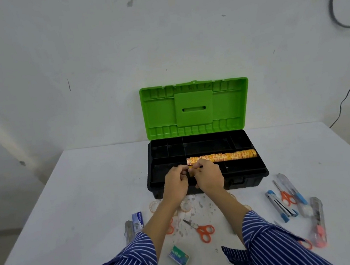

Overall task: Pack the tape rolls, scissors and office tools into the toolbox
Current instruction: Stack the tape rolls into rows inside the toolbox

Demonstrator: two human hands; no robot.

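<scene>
Your left hand [175, 182] and right hand [209, 176] pinch one yellow roll [190, 171] between them over the toolbox [253, 174], whose tray holds a row of rolls [221, 157]. Scissors [201, 229] lie on the stained white table [78, 200] before a scuffed white wall [92, 54].

We've got the toolbox [206, 172] open at the table's far edge, black tray, green lid [195, 107] standing upright. A row of orange-yellow tape rolls [222, 157] lies on its side in the tray's middle strip (packed end to end). Clear tape rolls [187, 206] sit just in front of the box, orange scissors [202, 231] nearer us, another pair [286, 195] off right among blue-tipped cutters [293, 194].
</scene>
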